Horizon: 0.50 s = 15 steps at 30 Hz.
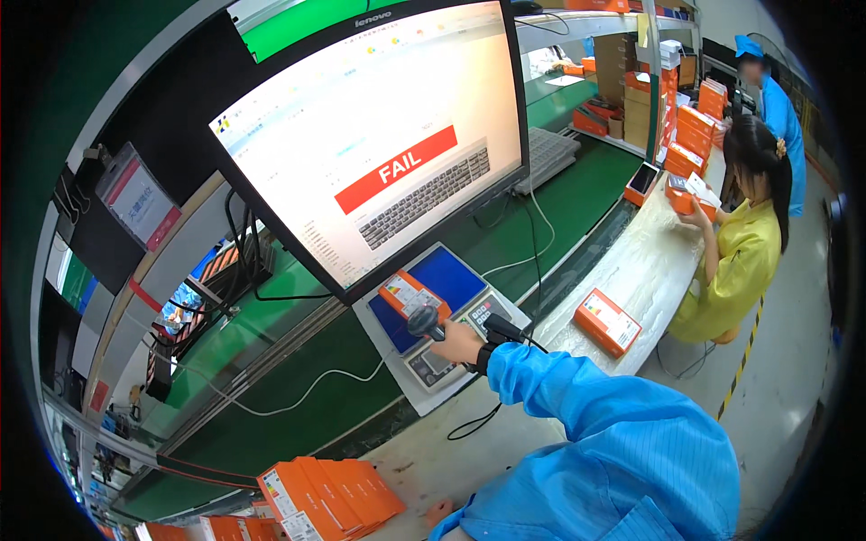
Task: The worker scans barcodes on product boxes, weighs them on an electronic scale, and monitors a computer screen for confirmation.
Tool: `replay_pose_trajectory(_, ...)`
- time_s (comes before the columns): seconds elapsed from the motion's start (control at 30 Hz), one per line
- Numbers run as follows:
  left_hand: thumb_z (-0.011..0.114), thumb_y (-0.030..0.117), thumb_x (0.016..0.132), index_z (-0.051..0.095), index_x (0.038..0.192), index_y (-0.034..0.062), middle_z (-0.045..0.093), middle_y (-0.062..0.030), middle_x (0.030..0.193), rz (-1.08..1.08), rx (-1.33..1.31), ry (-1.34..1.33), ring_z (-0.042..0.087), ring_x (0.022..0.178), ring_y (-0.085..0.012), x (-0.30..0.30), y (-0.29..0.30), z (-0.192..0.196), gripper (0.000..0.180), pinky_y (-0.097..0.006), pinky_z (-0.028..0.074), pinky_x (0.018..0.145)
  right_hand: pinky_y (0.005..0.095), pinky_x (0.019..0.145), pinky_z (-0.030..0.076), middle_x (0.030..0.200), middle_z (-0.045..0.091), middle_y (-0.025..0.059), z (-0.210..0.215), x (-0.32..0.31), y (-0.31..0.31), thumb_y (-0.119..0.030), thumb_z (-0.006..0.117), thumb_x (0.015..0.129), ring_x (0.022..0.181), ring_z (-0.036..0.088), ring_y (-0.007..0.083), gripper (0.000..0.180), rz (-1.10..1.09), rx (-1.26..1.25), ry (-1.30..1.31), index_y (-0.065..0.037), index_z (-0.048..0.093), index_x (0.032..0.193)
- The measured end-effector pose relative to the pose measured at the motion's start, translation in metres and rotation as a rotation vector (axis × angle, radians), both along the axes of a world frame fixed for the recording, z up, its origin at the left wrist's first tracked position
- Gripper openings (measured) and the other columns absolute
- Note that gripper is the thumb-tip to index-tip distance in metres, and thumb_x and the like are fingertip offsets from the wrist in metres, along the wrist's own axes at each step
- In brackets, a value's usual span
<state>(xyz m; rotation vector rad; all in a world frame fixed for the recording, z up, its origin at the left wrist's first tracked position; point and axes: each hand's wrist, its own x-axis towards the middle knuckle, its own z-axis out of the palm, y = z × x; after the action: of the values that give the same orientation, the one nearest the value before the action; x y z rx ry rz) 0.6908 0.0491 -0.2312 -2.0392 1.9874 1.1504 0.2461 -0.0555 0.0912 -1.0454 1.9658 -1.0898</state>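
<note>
My right hand (458, 343), a dark band at its wrist, is closed around a dark handheld barcode scanner (424, 322). The scanner's head is over the label side of an orange box (410, 293). That box lies on the blue plate of a weighing scale (463, 279), whose button panel is beside my hand. Of my left hand (439, 512) only a small part shows by the bottom edge, next to a leaning row of orange boxes (329, 496); its fingers are mostly hidden.
A large monitor (379, 135) with a red banner stands behind the scale. Another orange box (609, 323) lies on the white bench strip to the right. A co-worker in yellow (744, 261) handles a box there; a person in blue (783, 126) is farther back. Cables trail across the green bench.
</note>
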Motion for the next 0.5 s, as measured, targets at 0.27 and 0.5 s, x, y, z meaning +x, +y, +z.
replay_pose_trajectory(0.27,0.056,0.038,0.078,0.068,0.087,0.0038,0.067,-0.0174,0.083,-0.033,-0.051,0.051,0.065,0.078,-0.0302,-0.013,0.010,0.034,0.038,-0.041,0.049,0.070,0.0366,0.052,0.051,0.071,0.065,0.0146,-0.002,-0.001,-0.001,-0.030,0.064,0.075,0.052,0.062,0.0237,0.055,-0.009,-0.048,-0.013,0.004,0.052,0.116)
replay_pose_trajectory(0.5,0.050,0.027,0.083,0.063,0.079,-0.0027,0.064,-0.0216,0.077,0.023,-0.068,0.319,0.061,0.068,-0.0346,-0.032,0.023,0.087,0.032,-0.046,0.045,0.061,0.0309,0.037,0.042,0.055,0.053,0.0068,0.007,-0.015,0.003,-0.014,0.059,0.079,0.042,0.052,0.0154,0.019,0.098,-0.167,-0.374,0.001,0.051,0.088)
